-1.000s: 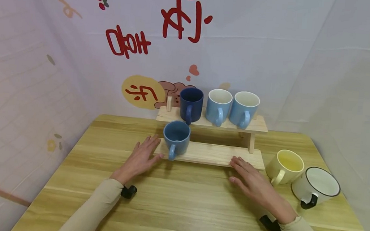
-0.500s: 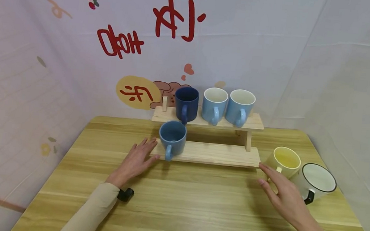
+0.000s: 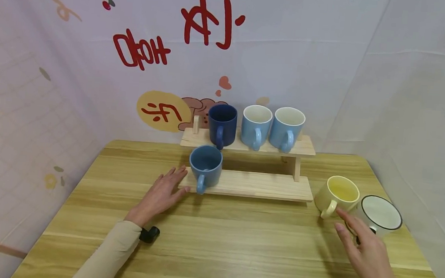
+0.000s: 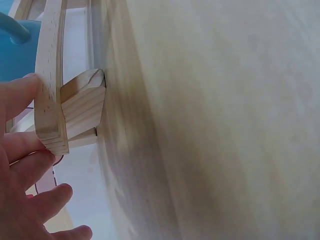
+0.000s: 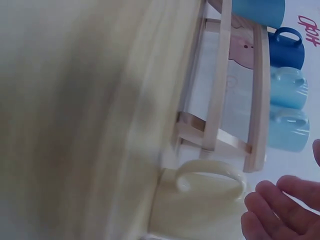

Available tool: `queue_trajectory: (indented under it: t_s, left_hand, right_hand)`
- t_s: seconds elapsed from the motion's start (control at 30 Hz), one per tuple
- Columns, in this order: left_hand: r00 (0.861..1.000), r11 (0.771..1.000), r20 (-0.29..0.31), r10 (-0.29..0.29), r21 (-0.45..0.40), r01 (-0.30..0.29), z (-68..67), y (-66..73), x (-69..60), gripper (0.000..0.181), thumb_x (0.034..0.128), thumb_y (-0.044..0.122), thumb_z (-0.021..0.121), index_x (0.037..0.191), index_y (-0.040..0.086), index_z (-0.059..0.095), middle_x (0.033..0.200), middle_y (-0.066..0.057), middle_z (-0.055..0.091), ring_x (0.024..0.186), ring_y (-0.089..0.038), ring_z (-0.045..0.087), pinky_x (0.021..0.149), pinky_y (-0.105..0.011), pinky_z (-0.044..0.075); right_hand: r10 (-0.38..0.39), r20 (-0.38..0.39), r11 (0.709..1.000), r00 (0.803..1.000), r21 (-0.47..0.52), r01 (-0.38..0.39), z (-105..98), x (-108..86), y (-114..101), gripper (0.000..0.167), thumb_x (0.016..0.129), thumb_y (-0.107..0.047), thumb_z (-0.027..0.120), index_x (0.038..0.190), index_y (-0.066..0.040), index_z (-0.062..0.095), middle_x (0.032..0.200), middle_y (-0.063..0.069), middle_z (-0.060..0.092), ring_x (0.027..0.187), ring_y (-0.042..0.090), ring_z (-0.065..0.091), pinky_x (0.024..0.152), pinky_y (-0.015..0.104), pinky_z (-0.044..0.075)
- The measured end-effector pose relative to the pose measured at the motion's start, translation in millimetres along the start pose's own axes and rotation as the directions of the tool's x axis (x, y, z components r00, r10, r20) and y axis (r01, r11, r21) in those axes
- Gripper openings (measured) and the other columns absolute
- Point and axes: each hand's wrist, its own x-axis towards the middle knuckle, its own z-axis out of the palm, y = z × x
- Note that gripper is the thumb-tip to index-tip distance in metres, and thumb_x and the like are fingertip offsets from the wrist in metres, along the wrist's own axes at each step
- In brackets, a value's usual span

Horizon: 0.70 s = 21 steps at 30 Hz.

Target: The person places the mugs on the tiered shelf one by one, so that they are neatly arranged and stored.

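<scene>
"What do you count around your one wooden rack (image 3: 297, 169)?"

"On its upper shelf (image 3: 307, 146), one navy mug (image 3: 225, 124), two light-blue mugs (image 3: 251, 131) (image 3: 281, 134); on its lower shelf (image 3: 260, 184), one mid-blue mug (image 3: 209, 173); to its right, one yellow mug (image 3: 324, 197), one white mug (image 3: 381, 212). That's six, plus your two hands (image 3: 159, 196) (image 3: 368, 253)."

Glossy mugs, bare wood and matt cloth.
The yellow mug (image 3: 321, 200) looks like glazed ceramic, smooth and shiny along its handle; the navy mug (image 3: 229, 131), blue mug (image 3: 210, 175) and light blue mugs (image 3: 252, 135) have a similar smooth glaze, and the white mug (image 3: 382, 213) looks enamel-like. The rack (image 3: 266, 186) is pale, smooth, unvarnished-looking wood with fine grain. The surface (image 3: 217, 252) is wood-grained with a soft sheen, the backdrop (image 3: 291, 66) matt, lightly creased cloth, the sleeve (image 3: 112, 248) matt fabric.
</scene>
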Motion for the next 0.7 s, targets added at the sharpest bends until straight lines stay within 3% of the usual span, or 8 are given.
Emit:
queue_trajectory:
  t_s: [0.23,0.47,0.7]
  left_hand:
    - [1.0,1.0,0.007,-0.008,-0.008,0.008,-1.2,-0.4,-1.9,0.069,0.104,0.043,0.061,0.157,0.003,0.043,0.165,-0.015,0.035,0.152,-0.044,0.029,0.116,-0.072,0.022]
    - [1.0,1.0,-0.008,-0.001,-0.005,0.001,-2.8,-1.1,-2.6,0.068,0.1038,0.042,0.062,0.157,0.004,0.043,0.165,-0.015,0.035,0.151,-0.044,0.03,0.116,-0.072,0.022]
    - [1.0,1.0,-0.009,0.01,-0.021,-0.01,-2.6,0.4,-1.8,0.067,0.1036,0.041,0.063,0.155,0.002,0.045,0.165,-0.015,0.036,0.15,-0.045,0.031,0.115,-0.073,0.023]
  right_hand:
    - [0.17,0.08,0.985,0.982,0.026,-0.173,5.9,-8.7,0.3,0.039,0.104,-0.015,0.064,0.142,-0.006,0.062,0.134,0.022,0.066,0.115,-0.026,0.037,0.087,0.0,0.028]
    - [0.317,0.226,0.917,0.921,0.174,-0.359,12.9,-6.3,3.2,0.048,0.111,-0.024,0.051,0.151,0.002,0.05,0.145,0.029,0.055,0.115,-0.024,0.039,0.087,-0.002,0.034]
    - [0.421,0.27,0.852,0.866,0.21,-0.48,20.0,-0.7,8.5,0.056,0.113,-0.034,0.045,0.154,0.003,0.045,0.147,0.029,0.052,0.113,-0.022,0.042,0.084,0.0,0.036]
